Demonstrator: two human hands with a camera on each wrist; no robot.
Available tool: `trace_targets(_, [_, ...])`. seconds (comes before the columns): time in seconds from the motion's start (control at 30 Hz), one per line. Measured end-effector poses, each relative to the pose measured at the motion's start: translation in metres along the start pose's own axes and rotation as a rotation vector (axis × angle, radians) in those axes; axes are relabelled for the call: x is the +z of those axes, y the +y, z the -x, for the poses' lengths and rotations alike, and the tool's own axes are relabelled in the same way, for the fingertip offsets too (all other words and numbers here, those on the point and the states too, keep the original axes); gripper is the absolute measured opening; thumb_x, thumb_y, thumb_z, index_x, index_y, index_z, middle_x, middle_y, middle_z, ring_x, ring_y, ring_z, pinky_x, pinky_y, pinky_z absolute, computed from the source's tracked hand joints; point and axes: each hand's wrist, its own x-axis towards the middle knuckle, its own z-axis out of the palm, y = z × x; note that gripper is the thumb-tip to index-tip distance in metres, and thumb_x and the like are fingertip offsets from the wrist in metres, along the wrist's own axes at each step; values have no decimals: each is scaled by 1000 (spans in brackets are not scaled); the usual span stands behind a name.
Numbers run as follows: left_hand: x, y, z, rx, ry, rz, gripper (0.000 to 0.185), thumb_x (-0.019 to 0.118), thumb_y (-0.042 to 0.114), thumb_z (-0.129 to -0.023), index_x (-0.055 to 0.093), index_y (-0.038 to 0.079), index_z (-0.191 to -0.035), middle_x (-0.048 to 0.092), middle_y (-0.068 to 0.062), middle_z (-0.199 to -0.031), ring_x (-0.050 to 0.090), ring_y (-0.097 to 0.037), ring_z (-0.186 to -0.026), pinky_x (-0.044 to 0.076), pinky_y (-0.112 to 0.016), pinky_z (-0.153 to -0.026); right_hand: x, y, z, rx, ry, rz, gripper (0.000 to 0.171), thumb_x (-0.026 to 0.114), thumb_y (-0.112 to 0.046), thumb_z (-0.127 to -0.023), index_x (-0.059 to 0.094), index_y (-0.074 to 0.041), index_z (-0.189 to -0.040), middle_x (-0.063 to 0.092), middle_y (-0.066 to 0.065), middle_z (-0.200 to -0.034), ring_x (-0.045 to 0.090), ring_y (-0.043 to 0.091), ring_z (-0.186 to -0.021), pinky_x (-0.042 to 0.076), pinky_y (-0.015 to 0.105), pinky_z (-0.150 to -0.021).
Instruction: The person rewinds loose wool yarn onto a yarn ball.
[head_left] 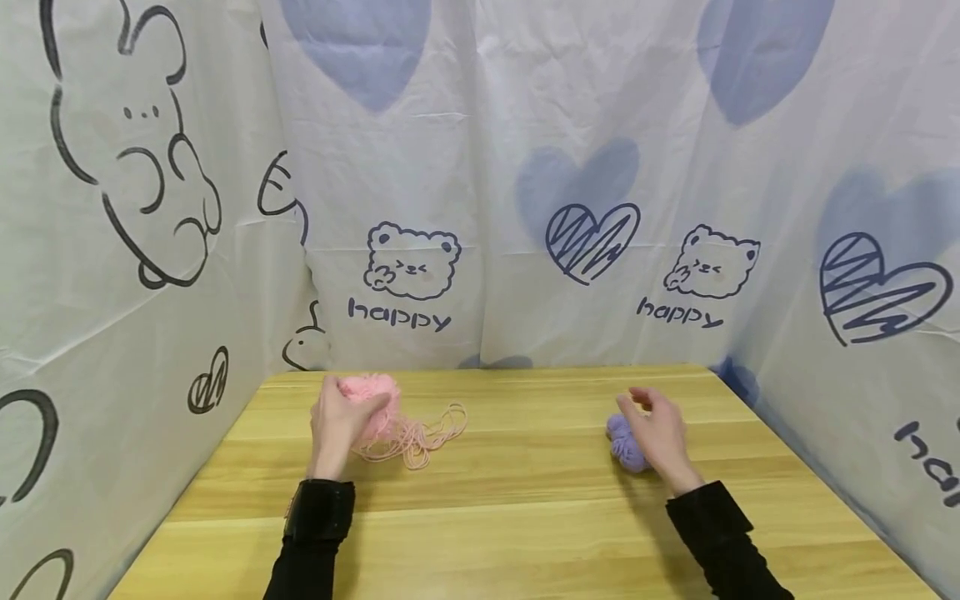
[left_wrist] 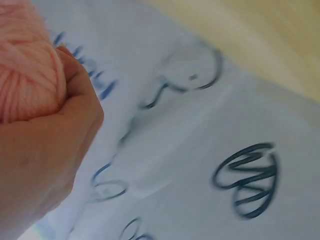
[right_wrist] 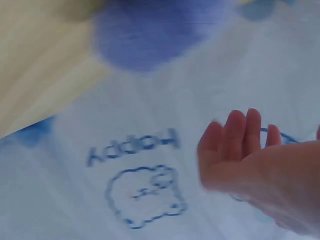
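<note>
At the left of the table in the head view, my left hand [head_left: 341, 417] grips a ball of pink yarn [head_left: 382, 404], thumb on its near side. In the left wrist view the pink yarn [left_wrist: 27, 65] sits against the curled fingers. Loose pink strands [head_left: 420, 437] trail from it to the right over the tabletop. A ball of purple yarn [head_left: 626, 446] lies on the right part of the table. My right hand [head_left: 656, 429] is above and beside it, fingers loosely bent with nothing between them. In the right wrist view the purple yarn [right_wrist: 150, 30] appears blurred, apart from the fingers [right_wrist: 235, 132].
A light wooden table [head_left: 495, 533] fills the lower part of the head view. White cloth [head_left: 510, 167] printed with hearts, bears and the word happy hangs behind the table and along both sides. The table's far edge runs close to the back cloth.
</note>
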Motion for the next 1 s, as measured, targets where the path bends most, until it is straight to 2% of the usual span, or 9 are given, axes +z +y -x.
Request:
trace_targets(0.17, [6,41,17,46,-43,71,75,80,39,-76,40,4,-129,55,-22,-123,57,-36,-108,55,-45,-85,15,-41,3,-86,-117,-195,54,57,-37,-96,50,0,-135,54,23,-136,49,37,-125,40,51,-106])
trace_targets(0.3, [18,67,32,92,-98,167,69,82,37,-72,44,9,-122,59,-15,-118,59,-30,-106,56,-39,-84,26,-76,10,-144,-218,-352,56,60,-32,-95,44,-4,-141,50,18,-142,49,34,-129,40,50,-108])
trace_targets(0.5, [38,97,56,223,-186,330,60,83,31,-73,46,10,-116,61,-12,-113,62,-25,-100,56,-36,-83,40,-122,21,-212,-349,-625,59,55,-23,-96,32,-9,-149,43,15,-149,45,31,-135,37,46,-112])
trace_targets(0.6, [45,105,63,290,-260,431,57,82,26,-75,46,9,-115,60,-12,-110,61,-22,-97,57,-34,-82,48,-134,22,-278,-381,-745,58,51,-27,-98,30,-12,-150,41,15,-151,41,25,-138,30,47,-116])
trace_targets(0.67, [49,108,66,312,-327,488,55,82,23,-75,46,9,-114,59,-11,-109,61,-21,-97,57,-33,-82,51,-138,22,-306,-421,-832,55,44,-35,-101,31,-15,-150,38,16,-152,43,21,-136,32,47,-115])
trace_targets(0.73, [51,109,68,318,-413,538,52,81,19,-76,46,9,-113,58,-10,-109,60,-20,-96,56,-33,-82,52,-141,23,-312,-491,-925,55,32,-44,-103,31,-15,-150,37,16,-153,46,16,-134,36,44,-112])
trace_targets(0.83, [52,108,70,334,-532,579,46,79,15,-78,47,9,-112,57,-9,-109,58,-20,-98,54,-34,-84,50,-146,25,-278,-650,-1069,70,11,-57,-100,31,-12,-150,41,12,-151,51,15,-128,46,36,-105])
trace_targets(0.9, [51,107,70,357,-590,594,45,77,13,-79,48,9,-113,56,-9,-110,56,-20,-100,52,-35,-86,48,-151,28,-233,-739,-1134,79,7,-66,-95,36,-14,-147,50,5,-144,55,12,-123,49,30,-100])
trace_targets(1.0, [49,107,71,387,-645,637,44,74,10,-80,48,9,-116,55,-8,-112,55,-20,-103,50,-34,-89,45,-156,32,-187,-806,-1176,81,14,-75,-89,54,-19,-129,64,-7,-116,62,7,-104,53,23,-88])
